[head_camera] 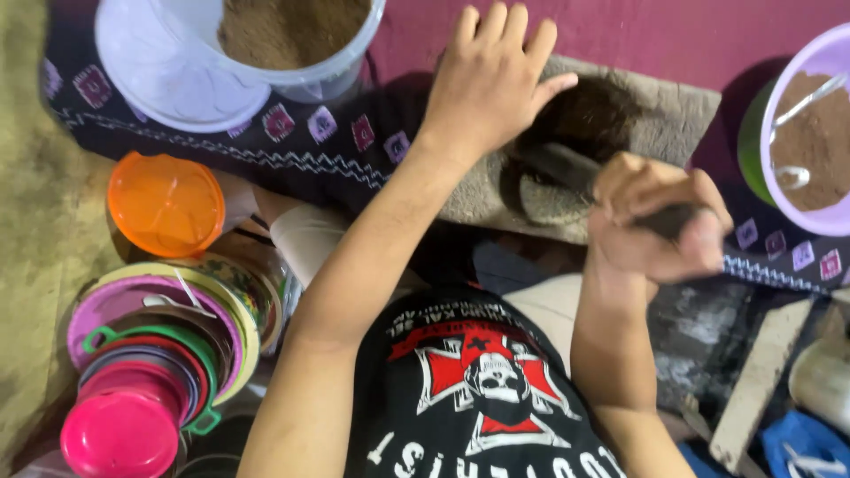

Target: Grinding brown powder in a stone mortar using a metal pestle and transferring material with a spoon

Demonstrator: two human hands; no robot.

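Right hand: your right hand (653,226) is clenched on the dark pestle (584,181), right of centre.
Pestle axis: runs from your fist up-left; working end points at the stone slab (682,111).
Left hand: your left hand (490,80) lies flat and unclasped on the slab, top centre.
Nearer: right hand.

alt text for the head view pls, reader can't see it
Seen from above, a person's left hand lies flat on a stone slab while the right hand grips a dark pestle beside a dark brown heap. Tubs of brown powder and stacked coloured plastic lids surround them.
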